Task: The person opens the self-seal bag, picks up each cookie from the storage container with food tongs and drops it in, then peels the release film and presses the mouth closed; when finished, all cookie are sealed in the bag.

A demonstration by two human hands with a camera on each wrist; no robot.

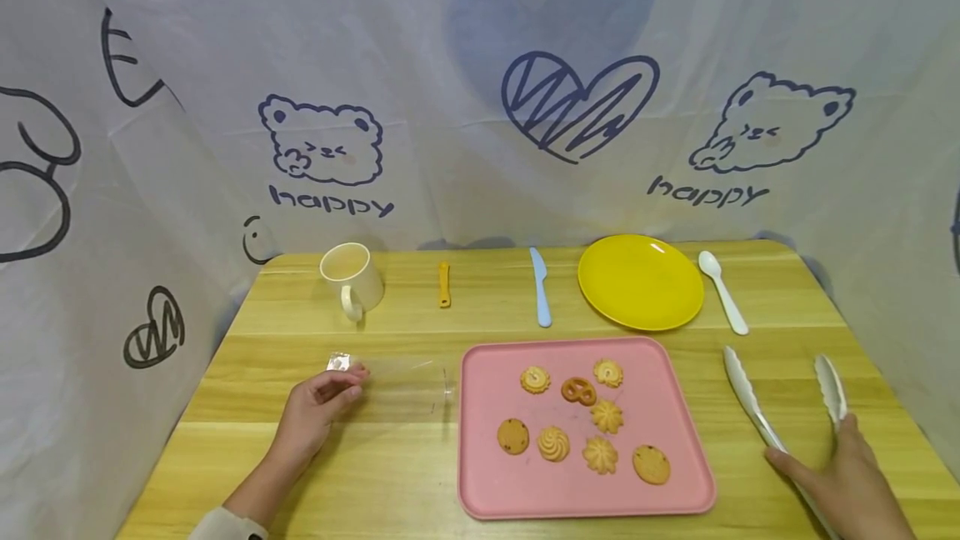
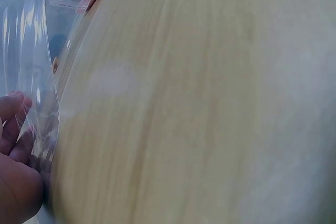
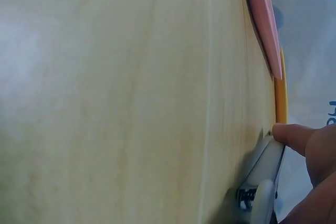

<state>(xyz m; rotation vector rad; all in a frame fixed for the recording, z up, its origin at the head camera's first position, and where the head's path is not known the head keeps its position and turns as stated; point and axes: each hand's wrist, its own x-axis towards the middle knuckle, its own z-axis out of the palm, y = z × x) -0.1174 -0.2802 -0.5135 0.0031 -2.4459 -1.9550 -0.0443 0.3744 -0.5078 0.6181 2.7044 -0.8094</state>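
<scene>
My left hand (image 1: pixel 309 415) pinches one end of a clear plastic bag (image 1: pixel 408 390), which extends right toward the pink tray (image 1: pixel 483 486). In the left wrist view the see-through film (image 2: pixel 31 51) stands upright around the fingers. To the right of the tray, my right hand (image 1: pixel 858 482) grips white-tipped tongs (image 1: pixel 752 401), thumb on one arm and fingers on the other. The tongs' arms are spread wide with nothing between them. On the tray lie several cookies (image 1: pixel 553 444) of round, swirled and flower shapes, plus a small pretzel (image 1: pixel 578 391).
Along the back of the wooden table (image 1: pixel 390 490) stand a cream mug (image 1: pixel 360 277), a small orange-yellow strip (image 1: pixel 444 283), a pale blue knife (image 1: pixel 540 286), a yellow plate (image 1: pixel 640 282) and a white spoon (image 1: pixel 723 294). A printed cloth (image 1: pixel 435 40) hangs behind and at both sides.
</scene>
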